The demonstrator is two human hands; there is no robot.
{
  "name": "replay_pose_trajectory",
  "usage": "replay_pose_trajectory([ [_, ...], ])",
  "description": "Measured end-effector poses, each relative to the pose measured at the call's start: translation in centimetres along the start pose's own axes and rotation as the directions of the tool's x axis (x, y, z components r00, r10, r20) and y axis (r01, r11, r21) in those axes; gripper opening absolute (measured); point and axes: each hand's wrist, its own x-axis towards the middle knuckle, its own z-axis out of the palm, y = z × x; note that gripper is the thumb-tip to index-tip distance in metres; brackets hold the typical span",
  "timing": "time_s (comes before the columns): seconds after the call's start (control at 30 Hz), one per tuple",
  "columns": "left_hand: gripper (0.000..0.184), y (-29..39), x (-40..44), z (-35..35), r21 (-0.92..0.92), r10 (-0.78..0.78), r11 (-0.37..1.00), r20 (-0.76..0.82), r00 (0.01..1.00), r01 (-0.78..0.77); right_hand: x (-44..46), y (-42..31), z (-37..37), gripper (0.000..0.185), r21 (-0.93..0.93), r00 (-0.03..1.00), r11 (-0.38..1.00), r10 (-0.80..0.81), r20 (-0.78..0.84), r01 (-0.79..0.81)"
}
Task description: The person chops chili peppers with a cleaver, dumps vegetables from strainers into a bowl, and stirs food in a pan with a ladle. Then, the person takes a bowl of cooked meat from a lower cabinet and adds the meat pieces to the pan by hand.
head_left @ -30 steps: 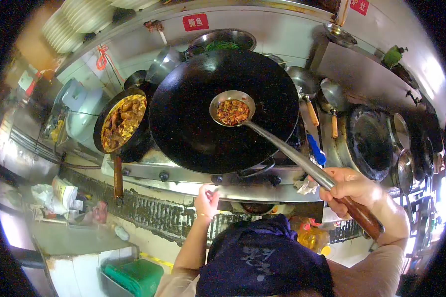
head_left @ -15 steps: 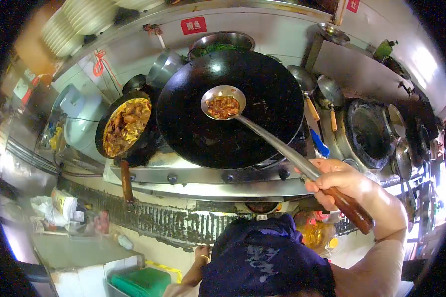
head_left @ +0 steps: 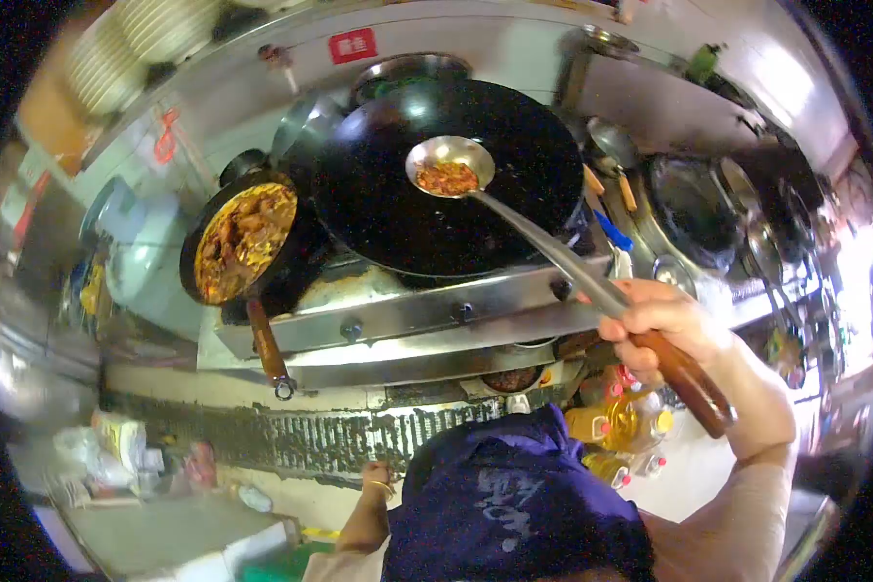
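My right hand (head_left: 662,328) is wrapped around a long metal ladle (head_left: 543,238), near where the shaft meets its brown wooden handle. In the ladle's bowl lies a reddish-brown chunky sauce (head_left: 446,178). The bowl is over the large black wok (head_left: 407,228), which sits on the metal stove. Down by my dark apron (head_left: 524,500) hangs my left hand (head_left: 378,472), away from the cookware; its fingers are too small and blurred to read. Left of the wok, a pan (head_left: 192,254) with a wooden handle holds browned chunks in yellowish sauce.
Several pans (head_left: 613,145) with wooden handles stand right of the wok. Oil bottles (head_left: 635,422) are on the floor by my right side. A floor grate (head_left: 310,438) runs before the stove. Stacked plates (head_left: 116,63) sit upper left, above a blue-grey plastic container (head_left: 145,267).
My view has shifted and tilted, so the stove sits higher and slanted. The ladle stays in my right hand, its bowl now nearer the wok's far side. My left hand still hangs low.
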Motion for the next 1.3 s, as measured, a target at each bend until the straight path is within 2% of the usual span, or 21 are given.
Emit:
replay_pose_trajectory([
  [0.03, 0.011, 0.4, 1.0, -0.4, -0.024, -0.019, 1.0, 0.057, 0.998, 0.02, -0.1, 0.3, 0.7, 0.042, -0.043, 0.999, 0.999, -0.029, -0.038, 0.027],
  [0.13, 0.01, 0.5, 3.4, -0.6, -0.153, -0.078, 0.982, 0.21, 0.975, 0.111, -1.5, -0.1, 1.2, 0.039, 0.091, 1.0, 0.996, -0.001, -0.013, 0.002],
  [0.2, 0.006, 1.3, -0.5, 0.6, 0.076, 0.242, 0.965, 0.095, 0.966, -0.249, -1.6, 0.1, 1.4, 0.04, 0.077, 1.0, 0.997, 0.011, -0.015, -0.01],
  [0.3, 0.007, 4.4, -4.9, 1.7, 0.063, 0.27, 0.961, 0.013, 0.963, -0.27, -1.5, 1.2, 3.1, 0.057, -0.064, 0.983, 0.998, -0.021, -0.184, 0.01],
  [0.33, 0.012, 3.9, -4.5, 1.3, 0.022, 0.267, 0.963, 0.025, 0.963, -0.268, -1.6, 0.7, 3.6, 0.058, -0.072, 0.983, 0.997, 0.003, -0.183, -0.016],
  [0.4, 0.013, -0.9, 2.3, -0.6, -0.166, 0.143, 0.979, 0.146, 0.979, -0.118, -1.4, 0.7, 2.6, 0.058, -0.014, 0.994, 1.0, -0.015, -0.105, 0.014],
  [0.43, 0.014, -1.1, 2.6, -0.8, -0.249, 0.092, 0.968, 0.22, 0.971, -0.035, -1.4, 0.8, 2.7, 0.058, -0.001, 0.996, 1.0, -0.023, -0.082, 0.023],
  [0.5, 0.01, -2.4, 2.3, -0.4, -0.155, 0.082, 0.985, 0.07, 0.994, -0.071, -1.2, 1.2, 2.6, 0.057, -0.014, 0.996, 1.0, -0.019, -0.082, 0.018],
  [0.57, 0.009, 1.3, -2.8, 0.0, 0.079, 0.114, 0.991, -0.024, 0.993, -0.112, -1.2, 1.4, 2.4, 0.056, -0.01, 0.997, 1.0, -0.02, -0.079, 0.019],
  [0.67, 0.01, 0.8, -3.3, -0.3, 0.069, 0.225, 0.972, 0.002, 0.974, -0.225, -0.9, 1.3, 2.1, 0.054, -0.021, 0.997, 1.0, -0.014, -0.079, 0.013],
  [0.73, 0.011, -2.1, 0.2, -1.3, -0.24, 0.04, 0.971, 0.119, 0.992, -0.011, -0.9, 1.2, 2.0, 0.054, -0.015, 0.997, 1.0, -0.008, -0.081, 0.007],
  [0.8, 0.011, -3.4, 1.0, -2.0, -0.282, -0.022, 0.957, 0.184, 0.983, 0.074, -1.1, 1.2, 1.8, 0.053, -0.003, 0.997, 1.0, 0.002, -0.083, -0.002],
  [0.87, 0.011, -3.5, 0.6, -1.6, -0.07, 0.022, 0.997, 0.192, 0.981, -0.009, -1.5, 0.9, 1.6, 0.054, 0.02, 0.994, 1.0, -0.002, -0.111, 0.004],
  [0.93, 0.01, -3.0, 1.3, -1.0, -0.113, -0.016, 0.992, 0.297, 0.955, 0.051, -1.9, 0.5, 0.9, 0.056, 0.02, 0.993, 1.0, -0.006, -0.116, 0.008],
  [1.0, 0.011, -3.0, 2.3, -1.1, -0.02, 0.101, 0.995, 0.367, 0.925, -0.101, -2.4, 0.3, 0.2, 0.058, 0.08, 0.995, 0.996, -0.033, -0.096, 0.04],
  [1.03, 0.012, -2.9, 2.6, -0.7, 0.202, 0.271, 0.905, 0.402, 0.875, -0.374, -2.8, 0.2, -0.4, 0.06, 0.104, 0.996, 0.993, -0.05, -0.073, 0.058],
  [1.07, 0.013, -3.0, 2.8, -0.2, 0.276, 0.326, 0.843, 0.419, 0.848, -0.461, -3.4, 0.0, -0.6, 0.05, 0.092, 0.994, 0.993, -0.06, -0.094, 0.069],
  [1.1, 0.013, -3.1, 3.1, 0.2, 0.346, 0.379, 0.767, 0.435, 0.817, -0.54, -3.9, 0.1, -1.2, 0.05, 0.13, 0.992, 0.986, -0.09, -0.091, 0.101],
  [1.17, 0.013, -3.0, 4.7, 1.7, 0.273, 0.29, 0.879, 0.344, 0.893, -0.391, -5.4, -0.2, -2.0, 0.05, 0.107, 0.98, 0.981, -0.148, -0.135, 0.163],
  [1.2, 0.012, -2.8, 5.6, 2.4, 0.233, 0.237, 0.922, 0.295, 0.926, -0.31, -6.1, -0.3, -2.4, 0.06, 0.175, 0.961, 0.954, -0.214, -0.174, 0.244],
  [1.3, 0.012, -1.8, 7.5, 4.2, 0.082, 0.062, 0.994, 0.135, 0.989, -0.073, -8.1, -0.7, -4.7, 0.056, 0.217, 0.94, 0.922, -0.283, -0.192, 0.322],
])
